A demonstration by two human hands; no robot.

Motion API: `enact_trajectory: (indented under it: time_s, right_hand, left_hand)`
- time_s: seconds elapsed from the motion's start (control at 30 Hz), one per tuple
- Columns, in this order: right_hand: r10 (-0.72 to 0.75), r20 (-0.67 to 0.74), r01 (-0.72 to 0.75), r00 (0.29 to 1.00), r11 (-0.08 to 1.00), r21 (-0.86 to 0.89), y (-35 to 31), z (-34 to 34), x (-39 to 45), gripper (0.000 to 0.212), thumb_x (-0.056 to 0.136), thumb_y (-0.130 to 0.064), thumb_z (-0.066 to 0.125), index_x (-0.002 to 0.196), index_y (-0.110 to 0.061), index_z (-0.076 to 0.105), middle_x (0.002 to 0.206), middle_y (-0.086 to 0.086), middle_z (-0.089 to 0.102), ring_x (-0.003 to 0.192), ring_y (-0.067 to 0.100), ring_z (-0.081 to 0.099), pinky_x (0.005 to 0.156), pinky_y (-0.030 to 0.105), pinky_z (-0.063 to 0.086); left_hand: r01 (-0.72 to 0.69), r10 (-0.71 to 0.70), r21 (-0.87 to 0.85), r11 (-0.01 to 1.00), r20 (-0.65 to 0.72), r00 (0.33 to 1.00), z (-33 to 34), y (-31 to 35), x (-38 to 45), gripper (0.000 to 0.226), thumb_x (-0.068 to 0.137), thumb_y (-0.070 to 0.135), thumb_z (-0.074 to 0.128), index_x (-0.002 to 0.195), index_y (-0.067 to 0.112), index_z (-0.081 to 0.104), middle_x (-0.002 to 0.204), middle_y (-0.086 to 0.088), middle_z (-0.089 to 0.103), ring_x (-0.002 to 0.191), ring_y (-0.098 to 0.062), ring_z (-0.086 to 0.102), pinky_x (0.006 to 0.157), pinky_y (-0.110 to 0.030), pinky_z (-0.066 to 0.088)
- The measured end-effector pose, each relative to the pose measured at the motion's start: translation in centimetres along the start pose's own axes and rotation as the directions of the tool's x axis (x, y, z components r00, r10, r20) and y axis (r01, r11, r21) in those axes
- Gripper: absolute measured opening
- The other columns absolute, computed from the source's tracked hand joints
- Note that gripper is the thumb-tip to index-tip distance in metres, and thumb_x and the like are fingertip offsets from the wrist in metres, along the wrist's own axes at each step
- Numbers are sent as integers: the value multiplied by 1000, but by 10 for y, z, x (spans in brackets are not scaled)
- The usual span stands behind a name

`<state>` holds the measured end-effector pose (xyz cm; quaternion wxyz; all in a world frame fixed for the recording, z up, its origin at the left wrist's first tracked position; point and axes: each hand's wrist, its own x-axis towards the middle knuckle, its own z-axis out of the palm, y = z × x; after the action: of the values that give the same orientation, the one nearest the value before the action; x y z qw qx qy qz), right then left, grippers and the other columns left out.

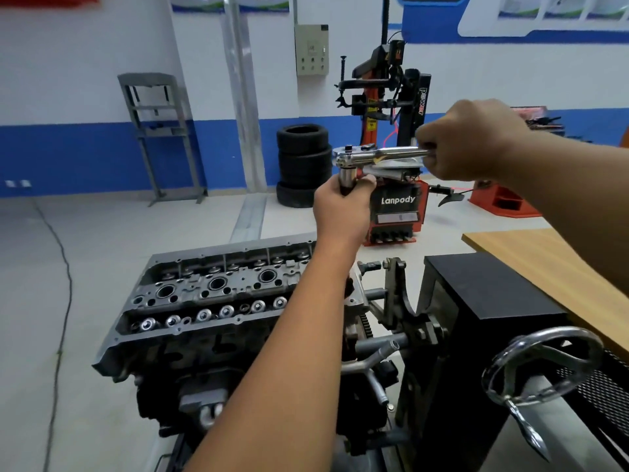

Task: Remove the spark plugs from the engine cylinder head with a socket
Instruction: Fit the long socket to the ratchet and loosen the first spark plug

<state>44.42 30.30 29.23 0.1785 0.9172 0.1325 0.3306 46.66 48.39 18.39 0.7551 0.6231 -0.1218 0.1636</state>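
The grey engine cylinder head sits on an engine stand below my arms, with three round spark plug wells visible along its middle. High above its right end I hold a chrome ratchet wrench level in the air. My right hand grips its handle. My left hand is wrapped round the socket that hangs from the ratchet head; only the socket's top shows above my fingers. My left forearm hides the right end of the cylinder head.
The stand's black box and chrome handwheel are at the right, with a wooden tabletop behind. A tyre changer and stacked tyres stand across the floor. A cable runs along the floor at left.
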Motion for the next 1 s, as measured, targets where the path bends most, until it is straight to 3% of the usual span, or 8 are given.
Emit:
enact_trajectory:
  time_s: [0.17, 0.27, 0.37, 0.47, 0.6, 0.67, 0.77, 1.0]
  right_hand:
    - [-31, -37, 30, 999, 999, -38, 4, 20, 25, 21, 90, -24, 57, 70, -18, 61, 60, 3, 53, 54, 29, 50, 58, 26, 31]
    - [19, -117, -15, 993, 999, 30, 3, 40, 41, 25, 92, -25, 55, 70, -17, 64, 59, 1, 49, 57, 29, 52, 60, 30, 37]
    - [123, -235, -63, 964, 968, 244, -12, 66, 66, 30, 97, -28, 56, 75, -14, 69, 60, 3, 51, 60, 31, 54, 62, 34, 42]
    - [128, -194, -2, 973, 839, 543, -60, 92, 109, 24, 98, -24, 62, 89, -6, 75, 80, 13, 70, 77, 36, 63, 72, 44, 51]
    - [168, -206, 53, 964, 638, 768, -113, 114, 143, 15, 93, -8, 70, 85, 4, 73, 77, 11, 70, 71, 21, 59, 67, 25, 42]
    - [200, -219, 54, 955, 607, 793, -116, 115, 141, 20, 95, -11, 69, 82, 4, 72, 75, 14, 69, 68, 25, 58, 65, 23, 41]
    - [297, -175, -30, 939, 574, 818, -102, 112, 128, 29, 100, -17, 64, 78, 1, 66, 74, 11, 63, 74, 31, 59, 73, 43, 49]
    - [556, -90, -456, 826, 755, 471, -51, 84, 49, 8, 91, -19, 52, 84, -16, 56, 82, 0, 50, 99, 33, 56, 88, 43, 36]
  left_hand:
    - [-6, 6, -25, 1000, -2, 1000, -4, -1, -3, 37, 97, 16, 71, 64, 33, 72, 52, 16, 51, 52, -8, 43, 54, -28, 37]
    - [-18, 18, -49, 999, -8, 1000, -8, -1, -2, 28, 99, 14, 70, 72, 21, 64, 55, 7, 44, 55, -15, 37, 57, -31, 33]
    - [-59, 59, -31, 998, 15, 998, -8, -7, -6, 27, 99, 13, 69, 75, 17, 57, 57, 5, 42, 54, -14, 36, 56, -32, 34]
    - [-135, 134, 25, 991, 32, 990, 0, -11, -13, 33, 101, 12, 68, 70, 19, 56, 52, 14, 44, 50, -6, 37, 52, -22, 37]
    - [-100, 101, 7, 995, -115, 988, -11, -14, 2, 42, 98, 22, 69, 59, 32, 59, 59, 7, 49, 64, -22, 47, 65, -45, 43]
    - [-143, 145, 25, 989, -129, 981, -13, -15, 2, 38, 95, 27, 68, 59, 31, 56, 60, 7, 47, 65, -21, 46, 66, -44, 43]
    - [-179, 181, 29, 983, -106, 978, -7, -14, 0, 32, 94, 32, 65, 66, 20, 54, 57, 8, 42, 61, -20, 40, 62, -43, 37]
    - [-228, 228, 18, 973, 20, 974, -1, -13, -5, 45, 97, 51, 54, 68, 19, 42, 57, -3, 35, 53, -21, 31, 53, -39, 28]
